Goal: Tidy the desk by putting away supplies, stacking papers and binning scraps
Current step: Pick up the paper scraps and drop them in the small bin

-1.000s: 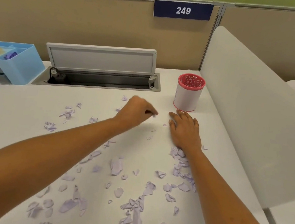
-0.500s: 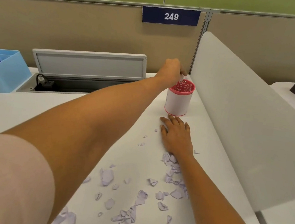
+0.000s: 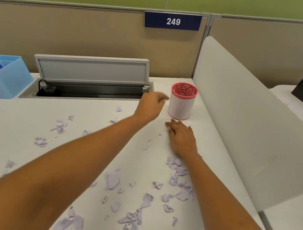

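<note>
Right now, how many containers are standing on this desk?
2. A pink-rimmed bin stands at the back right beside the white divider. A blue organizer sits at the far left, partly cut off by the frame; others may lie out of view.

office | cubicle partition (image 3: 80, 36) | number plate 249 (image 3: 172, 21) | cable tray (image 3: 91, 91)

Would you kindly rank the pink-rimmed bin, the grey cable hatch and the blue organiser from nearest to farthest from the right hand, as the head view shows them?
From the right hand, which lies flat on the desk:
1. Pink-rimmed bin, just beyond the fingertips.
2. Grey cable hatch, further back and to the left.
3. Blue organiser, at the far left edge.
</note>
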`<state>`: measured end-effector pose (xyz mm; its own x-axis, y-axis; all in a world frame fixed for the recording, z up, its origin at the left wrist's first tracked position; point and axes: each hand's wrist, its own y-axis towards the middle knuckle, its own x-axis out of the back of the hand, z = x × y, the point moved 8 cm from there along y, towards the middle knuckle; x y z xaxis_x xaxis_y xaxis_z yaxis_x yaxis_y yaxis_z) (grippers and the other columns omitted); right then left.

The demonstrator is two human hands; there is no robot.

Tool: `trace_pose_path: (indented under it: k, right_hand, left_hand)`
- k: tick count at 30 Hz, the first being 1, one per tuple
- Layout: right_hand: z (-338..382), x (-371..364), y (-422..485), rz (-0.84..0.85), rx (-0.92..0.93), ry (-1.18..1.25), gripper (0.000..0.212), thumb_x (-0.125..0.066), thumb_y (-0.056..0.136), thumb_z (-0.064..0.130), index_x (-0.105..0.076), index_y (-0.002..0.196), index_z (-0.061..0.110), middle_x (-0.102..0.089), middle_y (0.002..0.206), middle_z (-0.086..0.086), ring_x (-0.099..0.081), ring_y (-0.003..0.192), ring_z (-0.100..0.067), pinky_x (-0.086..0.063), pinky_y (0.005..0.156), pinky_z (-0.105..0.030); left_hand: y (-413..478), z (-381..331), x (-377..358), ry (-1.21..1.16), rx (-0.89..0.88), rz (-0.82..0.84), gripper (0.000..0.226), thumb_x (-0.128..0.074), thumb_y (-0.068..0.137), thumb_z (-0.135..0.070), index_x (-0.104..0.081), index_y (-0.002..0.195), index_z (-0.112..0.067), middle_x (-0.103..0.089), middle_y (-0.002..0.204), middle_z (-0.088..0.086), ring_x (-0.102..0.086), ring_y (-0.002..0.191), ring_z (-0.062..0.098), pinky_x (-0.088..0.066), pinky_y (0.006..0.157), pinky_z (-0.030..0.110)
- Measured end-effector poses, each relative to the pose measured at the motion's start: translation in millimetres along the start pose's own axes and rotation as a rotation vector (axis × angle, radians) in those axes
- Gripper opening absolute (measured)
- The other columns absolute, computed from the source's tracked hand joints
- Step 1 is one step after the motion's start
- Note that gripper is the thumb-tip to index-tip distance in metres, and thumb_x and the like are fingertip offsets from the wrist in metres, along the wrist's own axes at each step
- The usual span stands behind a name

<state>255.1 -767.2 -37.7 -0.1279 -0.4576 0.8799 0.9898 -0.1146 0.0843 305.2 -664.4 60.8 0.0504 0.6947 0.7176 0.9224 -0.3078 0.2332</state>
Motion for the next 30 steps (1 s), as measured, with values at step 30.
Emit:
trace_pose_path:
  k: [30]
  right_hand:
    - [40.1,5.1,-103.4,0.057,-0.054,-0.338,0.03,-0.038,0.09,-0.004,-0.056,0.111,0.008,-0.053,0.099,-0.012,-0.049,0.102,-0.027,-0.033,0.071,-0.029]
  left_hand:
    - [-115.8,85.1,-20.2,0.457,0.06,0.132,0.045,-0.022,0.101,-0.03,-0.026,0.146,-0.027,-0.019,0.156,0.002,-0.011,0.145,0.018,-0.006,0.118,0.04]
